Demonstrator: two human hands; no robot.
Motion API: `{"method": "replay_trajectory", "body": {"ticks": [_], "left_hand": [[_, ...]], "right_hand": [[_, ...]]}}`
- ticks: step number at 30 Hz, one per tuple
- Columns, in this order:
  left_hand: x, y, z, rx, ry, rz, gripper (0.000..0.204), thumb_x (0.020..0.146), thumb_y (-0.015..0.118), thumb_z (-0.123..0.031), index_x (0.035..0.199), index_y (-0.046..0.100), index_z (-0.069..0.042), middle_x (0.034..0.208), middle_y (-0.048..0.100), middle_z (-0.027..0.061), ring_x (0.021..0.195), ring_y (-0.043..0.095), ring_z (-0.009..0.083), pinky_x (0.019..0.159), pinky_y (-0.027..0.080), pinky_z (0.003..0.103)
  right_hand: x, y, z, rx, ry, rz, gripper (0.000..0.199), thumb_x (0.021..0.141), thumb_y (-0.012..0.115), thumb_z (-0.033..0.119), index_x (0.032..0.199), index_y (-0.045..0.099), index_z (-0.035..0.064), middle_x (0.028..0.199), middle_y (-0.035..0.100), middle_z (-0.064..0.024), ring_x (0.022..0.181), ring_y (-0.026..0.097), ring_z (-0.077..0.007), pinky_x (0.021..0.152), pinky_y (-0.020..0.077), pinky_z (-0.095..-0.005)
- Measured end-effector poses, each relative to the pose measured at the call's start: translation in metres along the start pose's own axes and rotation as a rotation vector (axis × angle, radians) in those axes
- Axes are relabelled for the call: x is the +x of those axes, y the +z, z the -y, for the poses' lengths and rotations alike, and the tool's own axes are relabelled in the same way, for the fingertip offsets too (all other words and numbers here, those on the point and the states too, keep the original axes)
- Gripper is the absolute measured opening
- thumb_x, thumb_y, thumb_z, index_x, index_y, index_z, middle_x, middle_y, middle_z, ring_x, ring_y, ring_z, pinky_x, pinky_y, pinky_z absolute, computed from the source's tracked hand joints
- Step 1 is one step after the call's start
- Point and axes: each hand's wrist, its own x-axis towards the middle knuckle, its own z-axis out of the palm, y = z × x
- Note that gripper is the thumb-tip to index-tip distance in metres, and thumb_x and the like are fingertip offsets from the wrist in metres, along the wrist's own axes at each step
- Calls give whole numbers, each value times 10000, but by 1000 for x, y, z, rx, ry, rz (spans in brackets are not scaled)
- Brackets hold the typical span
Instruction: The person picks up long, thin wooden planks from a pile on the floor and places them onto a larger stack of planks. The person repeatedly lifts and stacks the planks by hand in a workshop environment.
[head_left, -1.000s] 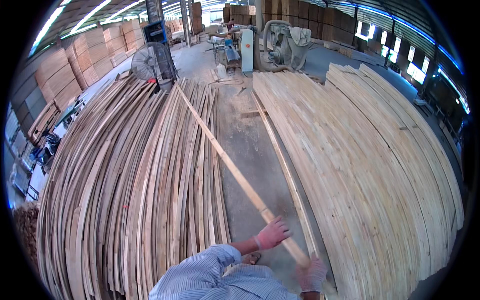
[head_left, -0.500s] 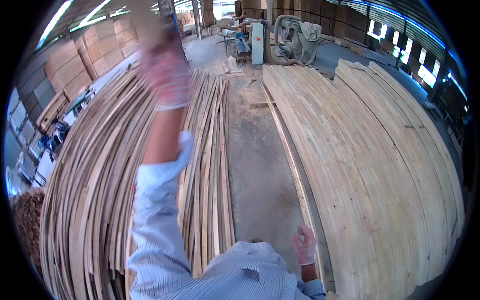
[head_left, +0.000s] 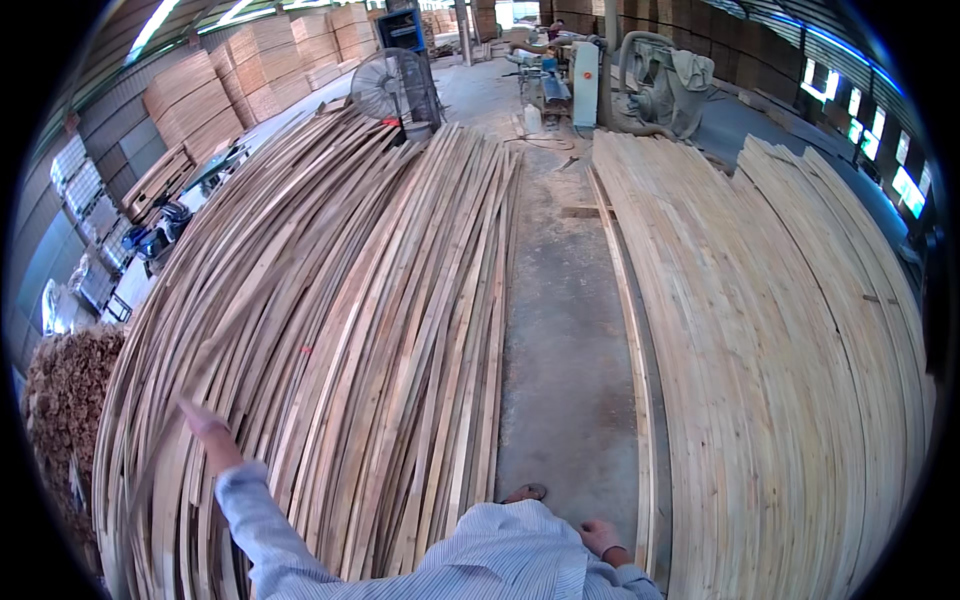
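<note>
Left hand (head_left: 203,425) stretched out over the left pile of long wood slats (head_left: 330,330), blurred; fingers look extended, grip can't be confirmed. Bare concrete aisle (head_left: 565,340) runs down the middle. Right hand (head_left: 598,537) low beside the body, empty, loosely curled, near the right stack of flat boards (head_left: 780,360).

Left hand (head_left: 203,423) stretches over the strip pile (head_left: 330,330); right hand (head_left: 598,535) hangs low.

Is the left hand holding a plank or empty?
Empty, it seems: the left hand is blurred, fingers stretched flat over the left plank pile, closed on nothing.
</note>
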Motion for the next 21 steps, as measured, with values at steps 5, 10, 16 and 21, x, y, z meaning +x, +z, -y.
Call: {"method": "replay_trajectory", "body": {"ticks": [5,10,16,21], "left_hand": [[-48,-144,296,2197,428,981,447,1031,410,-228,1448,447,-73,1485,443,149,1390,400,296,1106,381,385],[-299,-161,389,2079,723,1763,444,975,544,-305,1411,519,-223,1448,507,-6,1265,559,179,907,528,337],[-399,-96,362,525,188,1565,74,872,589,-79,810,553,-59,907,627,228,871,620,435,713,507,500],[-389,-26,349,770,-459,1734,173,902,541,-222,775,503,-111,624,462,-8,483,449,118,409,333,277]], "right_hand": [[8,28,-15,-49,40,229,453,859,595,464,1184,678,158,1210,648,-167,1133,610,-356,951,489,-426],[13,65,-77,-27,93,277,478,857,593,488,1197,676,163,1233,643,-156,1173,591,-359,970,478,-427],[-25,38,-81,210,307,97,557,822,610,522,1217,674,134,1200,656,-187,1169,602,-332,1003,456,-406],[-85,2,-79,378,545,-183,508,854,562,455,1172,686,79,1189,658,-196,1130,616,-352,1002,460,-413]]}}
